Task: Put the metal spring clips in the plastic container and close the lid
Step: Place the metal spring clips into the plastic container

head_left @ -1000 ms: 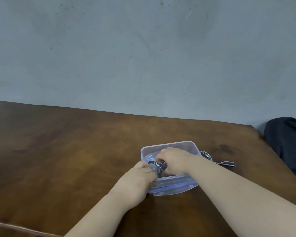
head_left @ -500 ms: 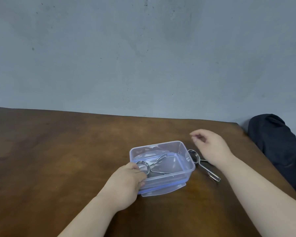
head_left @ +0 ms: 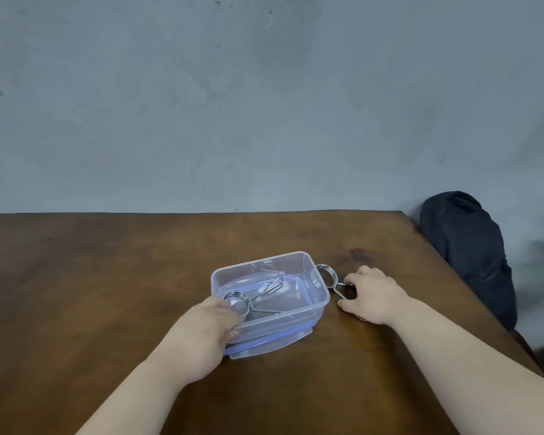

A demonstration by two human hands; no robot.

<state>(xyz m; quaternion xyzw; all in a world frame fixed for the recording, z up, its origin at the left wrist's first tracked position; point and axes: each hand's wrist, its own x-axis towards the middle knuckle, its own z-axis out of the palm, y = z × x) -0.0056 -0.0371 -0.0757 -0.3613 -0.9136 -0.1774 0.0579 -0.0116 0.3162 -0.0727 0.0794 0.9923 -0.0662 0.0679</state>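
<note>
A clear plastic container (head_left: 264,257) stands open on the brown table, resting on its blue-rimmed lid (head_left: 274,345). One metal spring clip (head_left: 242,301) lies inside it, coil toward the near left corner. My left hand (head_left: 201,331) grips the container at that corner, fingers over the rim. A second spring clip (head_left: 327,274) lies on the table against the container's right side. My right hand (head_left: 372,295) is down on this clip's handles with fingers curled around them; the handles are mostly hidden.
The wooden table (head_left: 107,277) ends at a grey wall behind and at its right edge near my right arm. A dark bag (head_left: 468,255) sits beyond that right edge.
My right hand left the container, swung right and came down onto the second clip on the table. The left hand kept its hold on the container's corner.
</note>
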